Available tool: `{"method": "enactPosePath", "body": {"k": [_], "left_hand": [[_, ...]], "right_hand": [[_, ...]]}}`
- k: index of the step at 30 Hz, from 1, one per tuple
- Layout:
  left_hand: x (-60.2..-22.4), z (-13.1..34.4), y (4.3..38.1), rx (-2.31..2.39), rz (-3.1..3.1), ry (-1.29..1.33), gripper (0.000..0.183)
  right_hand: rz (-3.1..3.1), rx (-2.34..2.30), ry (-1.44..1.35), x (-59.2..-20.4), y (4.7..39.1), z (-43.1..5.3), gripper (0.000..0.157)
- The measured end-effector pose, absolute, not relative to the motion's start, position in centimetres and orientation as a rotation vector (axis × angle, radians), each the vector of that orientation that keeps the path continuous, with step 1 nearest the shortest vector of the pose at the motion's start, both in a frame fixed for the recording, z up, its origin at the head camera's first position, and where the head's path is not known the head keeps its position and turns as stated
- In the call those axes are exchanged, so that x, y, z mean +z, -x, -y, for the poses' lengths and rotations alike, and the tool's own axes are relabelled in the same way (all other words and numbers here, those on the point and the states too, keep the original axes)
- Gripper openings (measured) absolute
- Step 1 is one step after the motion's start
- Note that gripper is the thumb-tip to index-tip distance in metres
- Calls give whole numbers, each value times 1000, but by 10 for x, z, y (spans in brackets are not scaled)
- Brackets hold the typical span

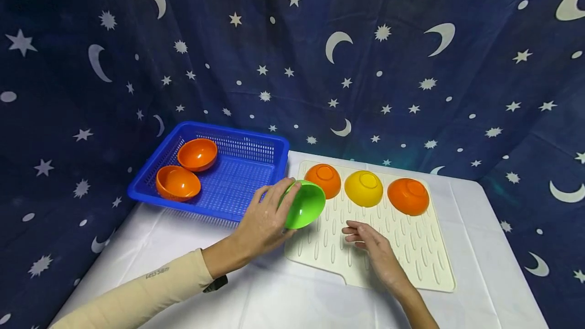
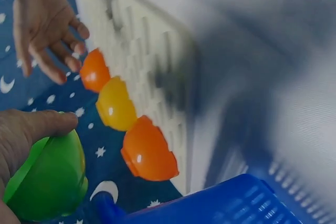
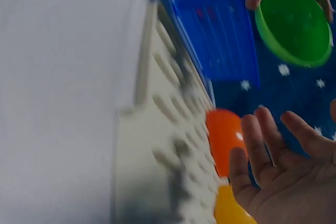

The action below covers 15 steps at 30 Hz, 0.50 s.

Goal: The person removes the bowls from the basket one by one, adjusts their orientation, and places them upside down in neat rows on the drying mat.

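A green bowl [image 1: 307,206] is gripped at its rim by my left hand [image 1: 263,217], above the left part of the cream drying mat [image 1: 320,248]. Its hollow faces right and towards me in the head view. My right hand [image 1: 376,252] holds nothing; its loosely extended fingers hover over the mat, apart from the green bowl. Along the mat's back edge, an orange bowl [image 1: 323,181], a yellow bowl [image 1: 364,188] and another orange bowl [image 1: 408,196] lie upside down in a row. The left wrist view shows my thumb on the green bowl [image 2: 52,177].
A blue plastic basket [image 1: 247,166] stands at the back left of the white-covered table [image 1: 274,298]. Two orange bowls sit in its left side, one behind the other [image 1: 197,155]. Dark blue cloth [image 1: 292,55] with moons and stars hangs behind and beside the table.
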<state>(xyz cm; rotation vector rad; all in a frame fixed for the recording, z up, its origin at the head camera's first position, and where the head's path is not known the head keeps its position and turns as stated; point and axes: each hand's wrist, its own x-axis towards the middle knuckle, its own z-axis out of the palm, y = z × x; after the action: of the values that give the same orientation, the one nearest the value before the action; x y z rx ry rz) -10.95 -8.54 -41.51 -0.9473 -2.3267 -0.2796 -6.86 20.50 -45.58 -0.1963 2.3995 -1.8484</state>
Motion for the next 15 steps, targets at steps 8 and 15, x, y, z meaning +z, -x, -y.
{"method": "enactPosePath", "body": {"k": [8, 15], "left_hand": [[-436, 82, 97, -4, 2198, 1202, 85], [-451, 84, 91, 59, 2171, 1285, 85]], "right_hand": [[-2156, -1918, 398, -471, 69, -175, 57], [-2121, -1880, 367, -478, 71, -167, 63]]}}
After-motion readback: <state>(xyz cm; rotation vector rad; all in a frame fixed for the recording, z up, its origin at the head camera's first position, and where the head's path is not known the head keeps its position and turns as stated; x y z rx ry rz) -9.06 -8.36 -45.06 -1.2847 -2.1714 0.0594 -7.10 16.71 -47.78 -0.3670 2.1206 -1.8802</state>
